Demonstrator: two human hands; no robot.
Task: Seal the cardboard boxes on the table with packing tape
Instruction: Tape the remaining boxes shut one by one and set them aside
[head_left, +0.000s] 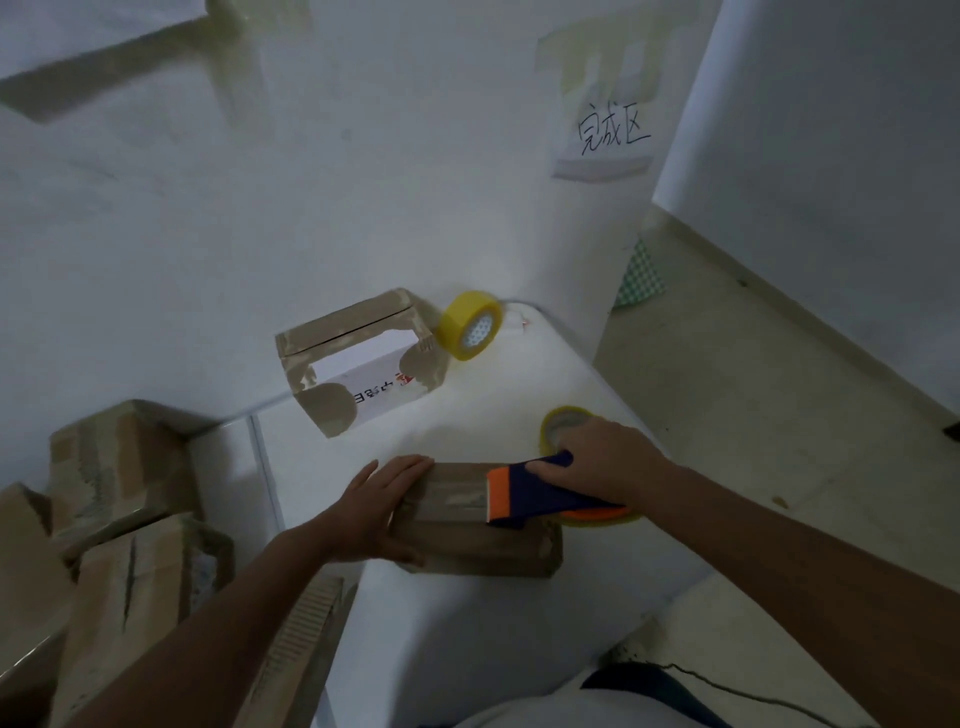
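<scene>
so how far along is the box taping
Done: nothing is clearly finished; no box sits by the far sign. In hand: the left hand steadies the near box while the right hand runs the tape dispenser along its top. Left: the box behind, whose top seam looks open, beside a spare tape roll, and the boxes at the left, whose seals can't be judged.

Two hands tape a cardboard box (475, 540) on a white surface (519, 374).
The left hand (382, 512) lies flat on the box; the right hand (605, 465) grips a blue-and-orange tape dispenser (540, 491) on top.
</scene>
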